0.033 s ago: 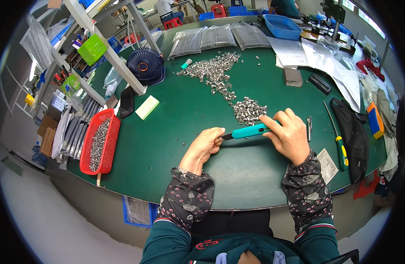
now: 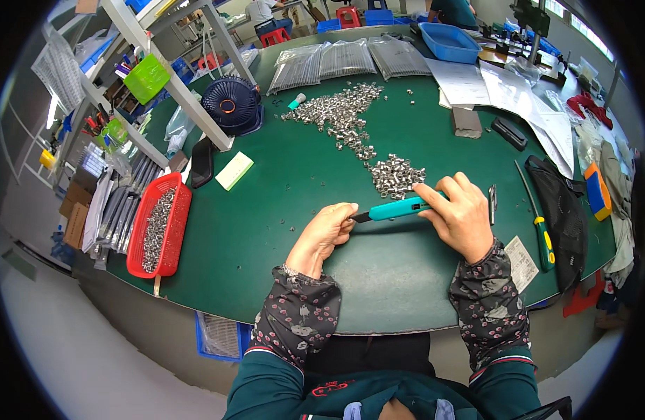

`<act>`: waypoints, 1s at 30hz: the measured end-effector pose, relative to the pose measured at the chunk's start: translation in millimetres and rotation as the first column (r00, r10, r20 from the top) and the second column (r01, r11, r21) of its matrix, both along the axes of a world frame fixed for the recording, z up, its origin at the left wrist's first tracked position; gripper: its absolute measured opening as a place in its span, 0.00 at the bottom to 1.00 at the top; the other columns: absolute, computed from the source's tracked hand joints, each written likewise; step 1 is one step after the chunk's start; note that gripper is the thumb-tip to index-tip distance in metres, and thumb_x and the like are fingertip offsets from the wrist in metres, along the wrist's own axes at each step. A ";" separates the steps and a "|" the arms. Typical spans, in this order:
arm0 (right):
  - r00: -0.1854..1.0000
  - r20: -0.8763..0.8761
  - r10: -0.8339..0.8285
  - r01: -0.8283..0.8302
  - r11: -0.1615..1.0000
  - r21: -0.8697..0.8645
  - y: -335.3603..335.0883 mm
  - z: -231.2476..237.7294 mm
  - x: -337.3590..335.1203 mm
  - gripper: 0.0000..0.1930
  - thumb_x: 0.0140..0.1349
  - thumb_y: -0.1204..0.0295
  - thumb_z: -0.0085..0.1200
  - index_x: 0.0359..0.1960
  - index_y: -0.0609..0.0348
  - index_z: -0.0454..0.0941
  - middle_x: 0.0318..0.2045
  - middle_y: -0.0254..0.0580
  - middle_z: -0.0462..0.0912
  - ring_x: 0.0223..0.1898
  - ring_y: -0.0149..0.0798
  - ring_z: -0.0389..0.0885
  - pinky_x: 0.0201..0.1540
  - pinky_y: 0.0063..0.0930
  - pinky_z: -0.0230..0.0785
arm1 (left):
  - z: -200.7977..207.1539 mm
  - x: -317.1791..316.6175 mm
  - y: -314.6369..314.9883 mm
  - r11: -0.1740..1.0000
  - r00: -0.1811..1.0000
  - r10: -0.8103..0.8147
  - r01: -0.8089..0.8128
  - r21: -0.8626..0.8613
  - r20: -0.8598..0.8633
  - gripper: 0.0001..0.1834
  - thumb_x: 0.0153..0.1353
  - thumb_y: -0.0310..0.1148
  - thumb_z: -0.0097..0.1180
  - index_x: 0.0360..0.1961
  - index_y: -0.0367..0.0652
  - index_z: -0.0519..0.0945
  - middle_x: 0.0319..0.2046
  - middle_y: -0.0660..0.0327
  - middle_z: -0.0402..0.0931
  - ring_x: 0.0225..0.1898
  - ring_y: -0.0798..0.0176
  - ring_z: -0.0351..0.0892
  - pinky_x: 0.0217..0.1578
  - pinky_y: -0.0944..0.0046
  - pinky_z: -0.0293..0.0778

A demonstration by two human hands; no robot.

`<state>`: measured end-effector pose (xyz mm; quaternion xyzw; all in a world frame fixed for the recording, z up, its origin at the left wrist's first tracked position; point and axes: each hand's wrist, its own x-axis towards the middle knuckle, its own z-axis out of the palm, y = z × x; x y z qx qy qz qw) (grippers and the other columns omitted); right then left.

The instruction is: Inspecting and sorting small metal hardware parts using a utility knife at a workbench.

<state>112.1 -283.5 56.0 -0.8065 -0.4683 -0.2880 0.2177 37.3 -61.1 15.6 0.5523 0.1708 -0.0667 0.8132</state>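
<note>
In my right hand (image 2: pixel 461 218) is a teal utility knife (image 2: pixel 399 208), gripped near its rear end. Its dark blade points left and meets the fingertips of my left hand (image 2: pixel 324 234). Those fingers are pinched closed; whatever they hold is too small or hidden to make out. Just beyond the knife lies a small heap of short silvery metal sleeves (image 2: pixel 396 176). A larger spread of the same metal sleeves (image 2: pixel 340 115) trails away behind it on the green tabletop (image 2: pixel 266 238).
At the left edge stands a red basket (image 2: pixel 174 231) of small metal parts. Behind it are a phone (image 2: pixel 202 162), sticky notes (image 2: pixel 234 171) and a fan (image 2: pixel 231 103). Bagged rods (image 2: pixel 347 59) lie at the back. To the right are a screwdriver (image 2: pixel 544 241), a black pouch (image 2: pixel 557 217) and papers (image 2: pixel 462 82).
</note>
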 end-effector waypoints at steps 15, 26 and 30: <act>0.984 -0.178 -0.009 0.035 0.989 0.146 0.7 -12.9 1.8 0.18 0.38 0.70 0.61 0.35 0.53 0.75 0.23 0.37 0.69 0.27 0.40 0.69 0.27 0.31 0.63 | -5.1 0.5 1.5 0.976 0.953 0.203 -0.178 -0.128 0.224 0.13 0.61 0.41 0.45 0.24 0.45 0.68 0.18 0.70 0.60 0.13 0.80 0.52 0.10 0.80 0.49; 0.822 -0.564 0.084 -0.002 0.989 0.145 7.6 -25.8 -1.7 0.14 0.49 0.61 0.55 0.31 0.59 0.77 0.22 0.44 0.75 0.23 0.45 0.74 0.25 0.34 0.64 | -4.3 2.2 4.9 0.920 0.854 0.285 -0.115 -0.375 0.436 0.04 0.60 0.31 0.47 0.35 0.44 0.69 0.29 0.65 0.66 0.20 0.77 0.59 0.13 0.80 0.55; 0.784 -0.609 0.122 -0.027 0.986 0.162 8.4 -25.6 -2.4 0.14 0.49 0.61 0.54 0.30 0.59 0.77 0.22 0.44 0.76 0.23 0.44 0.74 0.26 0.33 0.64 | -4.9 2.5 4.0 0.925 0.857 0.279 -0.118 -0.361 0.433 0.04 0.59 0.29 0.48 0.35 0.44 0.69 0.30 0.66 0.67 0.20 0.77 0.59 0.13 0.80 0.55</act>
